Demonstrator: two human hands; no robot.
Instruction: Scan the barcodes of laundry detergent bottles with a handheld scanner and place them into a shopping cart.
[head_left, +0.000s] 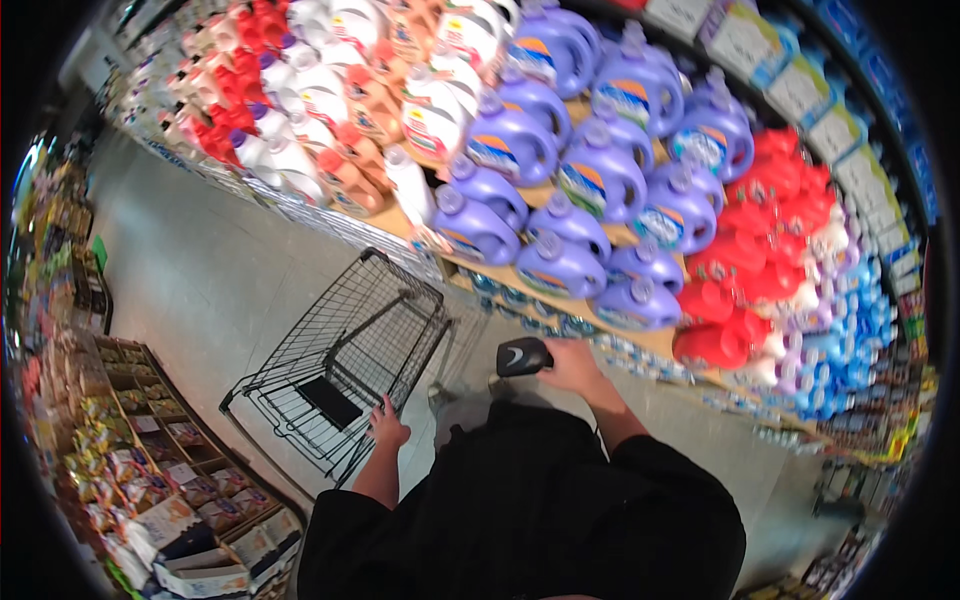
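Observation:
A wire shopping cart with a dark frame stands at my left, with no goods visible in its basket. A black panel sits at its near end. My left hand is at the cart's side rail, fingers spread; whether it touches the rail is hard to tell. In my right hand is a small black object with a white curved mark, held in front of my body. Just beyond that hand stand rows of purple jugs with clear caps on a shelf.
White bottles, orange bottles and red jugs share the shelf, with blue bottles farther right. At the left is a compartmented bin display of packaged goods. Grey floor runs between.

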